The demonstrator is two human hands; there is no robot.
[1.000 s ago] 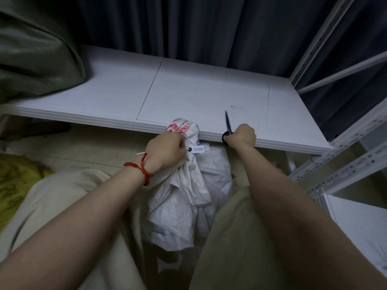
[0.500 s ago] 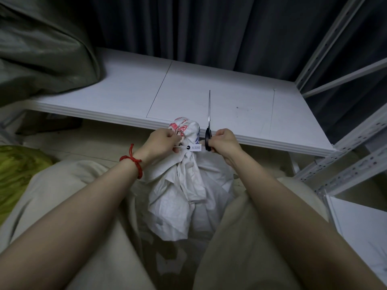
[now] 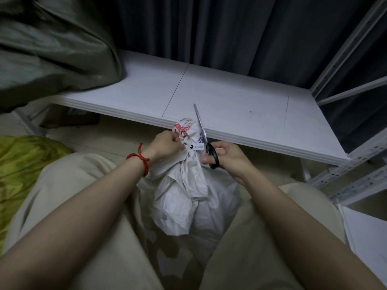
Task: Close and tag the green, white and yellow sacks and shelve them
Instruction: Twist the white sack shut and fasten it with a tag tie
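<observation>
Clamping the cinched neck of the white sack (image 3: 188, 195) with the left hand (image 3: 167, 144), fingers (image 3: 174, 141) curled tight round the bunched cloth. Holding black-handled scissors (image 3: 201, 126) in the right hand (image 3: 230, 159), thumb and fingers hooked through the loops, blades looking closed and pointing up and away, just right of the sack's red-printed top. Between the two sets of fingertips: a small white tag (image 3: 198, 146), numbered, flat against the neck, just beside the left fingers and just short of the scissor loops. Below both hands, between knees in beige trousers (image 3: 83, 206): the sack's crumpled body. Just beyond the fingertips, the front edge of a white shelf (image 3: 240, 105), right behind the sack's top. Well out left of the left fingers, up on that shelf, a green sack (image 3: 52, 49); lower, on the floor left of the left wrist, a yellow sack (image 3: 23, 164). Round that wrist, a red cord (image 3: 140, 159). Behind the shelf, a dark curtain (image 3: 230, 28).
</observation>
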